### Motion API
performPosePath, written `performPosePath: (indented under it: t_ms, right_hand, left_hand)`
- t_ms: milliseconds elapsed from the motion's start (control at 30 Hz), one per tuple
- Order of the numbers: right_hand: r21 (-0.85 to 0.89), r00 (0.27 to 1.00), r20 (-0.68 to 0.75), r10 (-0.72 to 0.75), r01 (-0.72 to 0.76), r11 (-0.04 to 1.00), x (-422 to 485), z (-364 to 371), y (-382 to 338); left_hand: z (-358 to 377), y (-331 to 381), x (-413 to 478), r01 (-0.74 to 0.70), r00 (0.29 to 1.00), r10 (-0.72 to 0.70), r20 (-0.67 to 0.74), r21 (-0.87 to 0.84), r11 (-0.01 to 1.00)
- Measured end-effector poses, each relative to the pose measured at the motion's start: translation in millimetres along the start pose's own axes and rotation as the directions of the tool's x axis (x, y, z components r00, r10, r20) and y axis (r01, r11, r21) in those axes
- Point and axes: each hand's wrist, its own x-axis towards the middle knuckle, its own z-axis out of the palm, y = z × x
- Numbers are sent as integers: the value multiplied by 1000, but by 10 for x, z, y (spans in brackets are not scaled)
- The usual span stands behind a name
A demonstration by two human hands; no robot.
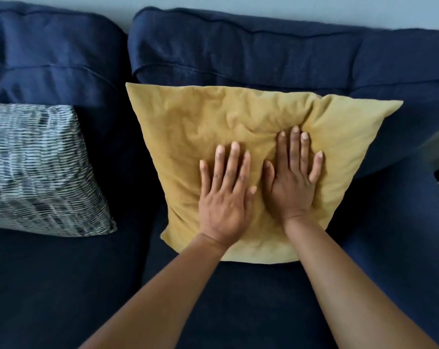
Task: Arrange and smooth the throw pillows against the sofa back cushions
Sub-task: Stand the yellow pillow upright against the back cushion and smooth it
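A mustard-yellow throw pillow [203,117] leans against the right navy back cushion [263,51] of the sofa, its lower edge on the seat. My left hand [226,195] lies flat on the pillow's lower middle, fingers spread. Beside it my right hand [292,180] presses flat a little higher, and the fabric creases around its fingertips. Neither hand holds anything. At the left, a grey-and-white patterned pillow [37,170] rests against the left back cushion [49,61], partly cut off by the frame edge.
The navy seat cushions [62,285] spread across the foreground, with a seam between the two halves. The sofa's right arm [402,222] rises beside the yellow pillow. A pale wall [314,8] runs behind the sofa back.
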Motion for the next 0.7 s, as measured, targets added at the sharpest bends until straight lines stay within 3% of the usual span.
performPosePath:
  t_ms: [133, 200, 300, 333, 400, 500, 567, 700]
  right_hand:
    - [-49, 1000, 11, -9, 10, 999, -45, -60, 222]
    - [-63, 993, -27, 118, -120, 991, -72, -121, 347]
    - [-4, 926, -165, 339, -345, 939, -118, -295, 335]
    - [34, 920, -216, 328, -329, 944, -147, -355, 217]
    - [104, 965, -230, 124, -103, 989, -295, -382, -142]
    - [55, 975, -81, -207, 212, 976, -665, -116, -445]
    - [-23, 978, -18, -209, 209, 978, -756, 112, -241]
    - [-44, 999, 37, 2, 0, 999, -718, 144, 353]
  left_hand:
    - [253, -445, -259, 21, 998, -30, 60, 141, 990]
    - [256, -497, -191, 2, 998, -11, 60, 151, 989]
    - [309, -432, -133, 10, 999, -14, 33, 124, 992]
    - [330, -431, -129, 17, 999, -21, 30, 127, 992]
    - [359, -453, -132, 26, 999, -31, 32, 143, 989]
    - [337, -486, -139, 11, 1000, -15, 25, 133, 991]
    - [315, -546, -162, -4, 1000, 1, 22, 144, 990]
    - [294, -645, -169, -11, 999, 4, 42, 188, 982]
